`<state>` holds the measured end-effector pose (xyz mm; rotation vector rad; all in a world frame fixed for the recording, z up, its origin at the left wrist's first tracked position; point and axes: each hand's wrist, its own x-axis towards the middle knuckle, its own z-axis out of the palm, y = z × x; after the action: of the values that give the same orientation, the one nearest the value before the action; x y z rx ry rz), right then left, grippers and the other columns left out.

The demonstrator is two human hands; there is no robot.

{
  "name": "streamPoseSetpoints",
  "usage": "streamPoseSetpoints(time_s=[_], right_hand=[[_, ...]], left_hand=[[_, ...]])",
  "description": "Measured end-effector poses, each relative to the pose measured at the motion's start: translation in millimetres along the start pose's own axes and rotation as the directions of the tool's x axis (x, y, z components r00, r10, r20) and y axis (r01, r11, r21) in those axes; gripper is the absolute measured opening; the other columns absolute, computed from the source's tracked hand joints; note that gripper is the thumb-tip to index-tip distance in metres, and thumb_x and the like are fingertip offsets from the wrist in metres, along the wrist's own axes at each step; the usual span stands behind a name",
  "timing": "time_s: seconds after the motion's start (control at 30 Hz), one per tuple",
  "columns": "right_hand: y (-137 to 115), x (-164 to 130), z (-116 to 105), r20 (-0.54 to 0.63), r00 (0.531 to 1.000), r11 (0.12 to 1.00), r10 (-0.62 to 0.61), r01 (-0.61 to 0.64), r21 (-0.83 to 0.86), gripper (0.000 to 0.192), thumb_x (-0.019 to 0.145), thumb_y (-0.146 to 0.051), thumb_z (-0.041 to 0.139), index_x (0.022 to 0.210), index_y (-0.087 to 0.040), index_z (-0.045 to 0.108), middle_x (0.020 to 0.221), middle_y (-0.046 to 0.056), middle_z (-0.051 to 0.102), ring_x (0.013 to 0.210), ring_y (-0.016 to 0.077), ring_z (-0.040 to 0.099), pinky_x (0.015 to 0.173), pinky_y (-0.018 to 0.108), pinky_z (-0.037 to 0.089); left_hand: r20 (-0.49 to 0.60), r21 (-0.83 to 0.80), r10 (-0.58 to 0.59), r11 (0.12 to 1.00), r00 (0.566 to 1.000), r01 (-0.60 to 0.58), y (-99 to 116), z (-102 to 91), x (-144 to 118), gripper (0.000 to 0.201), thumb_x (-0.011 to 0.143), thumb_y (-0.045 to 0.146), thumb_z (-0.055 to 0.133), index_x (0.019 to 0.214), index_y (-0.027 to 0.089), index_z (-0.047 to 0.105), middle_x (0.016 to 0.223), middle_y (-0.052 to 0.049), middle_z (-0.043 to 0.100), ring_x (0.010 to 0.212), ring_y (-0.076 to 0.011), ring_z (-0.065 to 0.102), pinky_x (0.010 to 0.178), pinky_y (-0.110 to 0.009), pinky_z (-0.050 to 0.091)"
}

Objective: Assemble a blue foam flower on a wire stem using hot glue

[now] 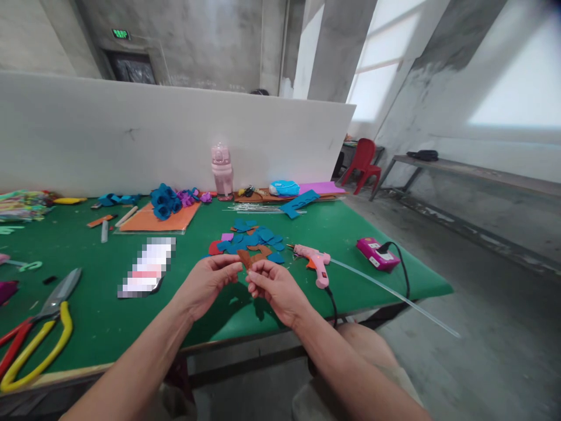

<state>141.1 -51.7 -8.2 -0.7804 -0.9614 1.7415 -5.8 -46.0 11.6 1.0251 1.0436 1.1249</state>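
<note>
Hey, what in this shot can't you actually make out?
- Brown felt piece, head view: mostly covered by the left hand and right hand, so its shape is unclear.
- Flat item on the green table: pixelated.
- Shears: handles cut off by the left edge.
- Green sign on the far wall: too small to read.

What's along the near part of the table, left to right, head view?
Yellow-handled shears → blurred white packet → left hand → brown felt piece → right hand → pink glue gun → pink power strip.
</note>
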Motion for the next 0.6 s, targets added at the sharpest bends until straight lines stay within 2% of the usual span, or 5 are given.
streamPoseSetpoints(time_s=[0.27,0.6], right_hand=[[2.9,-0.1,-2.7,0.072,0.994,0.994,0.082,-0.087,0.066,0.026,0.059,-0.026,0.072,0.073,-0.014,0.054,0.055,-0.003,0.057,0.047,0.0044,0.051,0.045,0.014,0.039],[3.5,1.0,-3.6,0.138,0.983,0.970,0.125,-0.150,0.189,0.024,0.061,-0.022,0.072,0.074,-0.013,0.054,0.064,-0.002,0.058,0.050,0.0027,0.050,0.047,0.013,0.040]], left_hand=[[0.061,0.083,0.016,0.996,0.998,-0.021,0.1,3.1,-1.9,0.016,0.061,0.027,0.069,0.062,0.012,0.063,0.058,-0.001,0.054,0.054,-0.0074,0.044,0.052,-0.020,0.035],[0.058,0.006,0.067,0.998,0.996,-0.067,-7.5,4.6,-0.3,0.013,0.066,0.025,0.066,0.063,0.013,0.063,0.060,0.000,0.055,0.056,-0.0067,0.043,0.052,-0.019,0.034]])
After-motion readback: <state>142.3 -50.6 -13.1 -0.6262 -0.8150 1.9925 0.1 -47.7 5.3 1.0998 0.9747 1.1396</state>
